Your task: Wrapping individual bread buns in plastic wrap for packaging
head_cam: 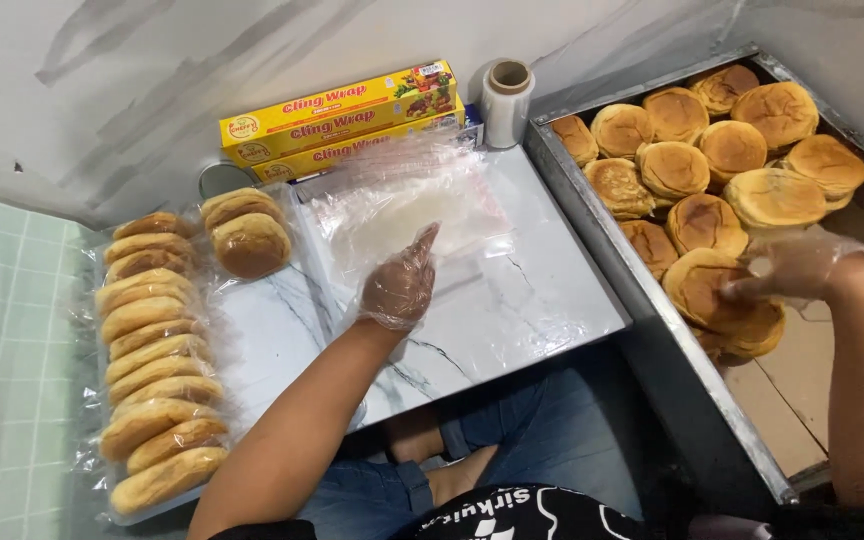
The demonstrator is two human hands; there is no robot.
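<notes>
Right hand (797,265) motion-blurred; metal tray (652,290) edge-cropped.

Wrapped buns, left row (157,375): about eleven, standing on edge in clear film.
Wrapped buns, far stack (246,232): three.
Loose buns in the metal tray (592,215): about fourteen showing, some stacked and partly hidden.
Cling wrap boxes (337,118): two, yellow, one on the other.
Bare film roll (507,102): one.
Gloved hands: two, left hand (399,287) and right hand (797,265).
</notes>
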